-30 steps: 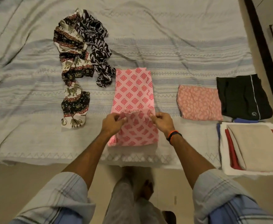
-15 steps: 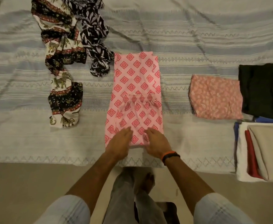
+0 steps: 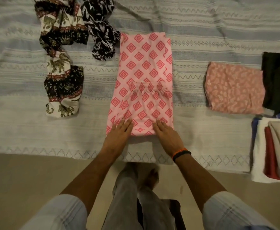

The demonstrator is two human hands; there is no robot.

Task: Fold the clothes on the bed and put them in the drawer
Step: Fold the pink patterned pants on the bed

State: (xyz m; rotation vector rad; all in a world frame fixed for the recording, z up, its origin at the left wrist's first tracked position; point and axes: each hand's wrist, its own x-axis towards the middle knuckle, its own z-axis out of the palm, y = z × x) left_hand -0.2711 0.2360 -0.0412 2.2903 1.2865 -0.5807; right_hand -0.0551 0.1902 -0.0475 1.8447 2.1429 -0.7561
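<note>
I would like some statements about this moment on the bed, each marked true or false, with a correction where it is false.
1. Both hands lie flat on the pink diamond-print garment. True: left hand and right hand press its near edge.
2. The elephant-print garment is neatly folded. False: it lies crumpled, left of the pink one.
3. A folded pink floral cloth lies right of the diamond-print garment. True.
4. The right wrist is bare. False: it wears an orange and black wristband.
5. The black garment lies under the left hand. False: it is at the far right.
</note>
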